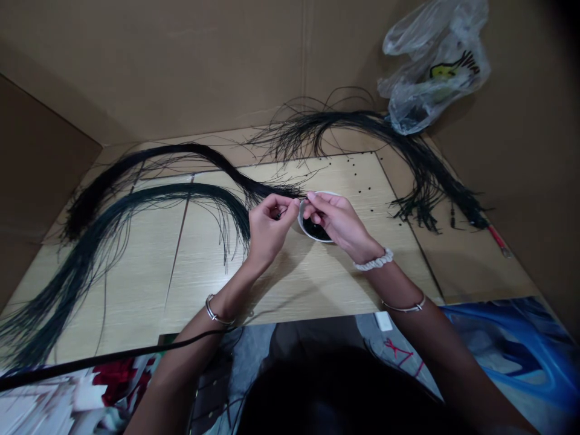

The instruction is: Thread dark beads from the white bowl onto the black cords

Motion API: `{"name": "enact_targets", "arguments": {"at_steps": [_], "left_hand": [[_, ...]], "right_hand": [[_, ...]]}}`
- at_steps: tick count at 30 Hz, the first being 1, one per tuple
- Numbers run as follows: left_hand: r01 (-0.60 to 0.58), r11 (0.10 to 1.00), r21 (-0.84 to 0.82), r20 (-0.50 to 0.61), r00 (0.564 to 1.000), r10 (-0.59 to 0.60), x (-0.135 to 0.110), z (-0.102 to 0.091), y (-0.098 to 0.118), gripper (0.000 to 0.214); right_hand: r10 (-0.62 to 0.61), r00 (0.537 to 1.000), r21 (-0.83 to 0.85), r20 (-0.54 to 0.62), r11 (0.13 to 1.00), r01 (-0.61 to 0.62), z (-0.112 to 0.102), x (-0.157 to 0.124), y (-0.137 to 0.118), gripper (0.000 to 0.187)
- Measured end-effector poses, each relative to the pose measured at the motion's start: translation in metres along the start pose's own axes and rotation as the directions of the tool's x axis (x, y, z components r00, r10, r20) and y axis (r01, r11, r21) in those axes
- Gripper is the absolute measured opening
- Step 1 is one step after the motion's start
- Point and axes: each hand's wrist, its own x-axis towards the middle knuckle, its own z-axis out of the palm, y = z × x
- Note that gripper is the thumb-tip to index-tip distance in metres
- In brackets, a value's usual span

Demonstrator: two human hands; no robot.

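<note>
My left hand [270, 226] and my right hand [338, 220] meet above a small white bowl [315, 233] holding black beads. Each hand pinches something thin and dark between finger and thumb. At the left it looks like a black strand with a tiny bead, too small to be sure. The right fingertips grip a fine strand over the bowl's rim. Long bundles of black cord [136, 172] and dark green cord [104, 241] sweep across the pale wood board [294, 287], and their ends reach my hands.
Another black cord bundle [408, 154] arcs to the right, ending near a red-tipped tool [498, 240]. Small black beads [362, 181] dot the board. Cardboard walls surround it, with a plastic bag [430, 72] at the back. A black cable [90, 362] crosses the front.
</note>
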Motion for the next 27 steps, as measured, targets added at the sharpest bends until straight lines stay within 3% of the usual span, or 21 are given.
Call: {"name": "enact_targets", "arguments": {"at_steps": [27], "left_hand": [[-0.03,0.999,0.044,0.006,1.0,0.029,-0.0007,0.0001,0.0011,0.021]], "right_hand": [[0.014,1.0,-0.024,0.027,1.0,-0.013,-0.0001,-0.0025,-0.0008,0.037]]}}
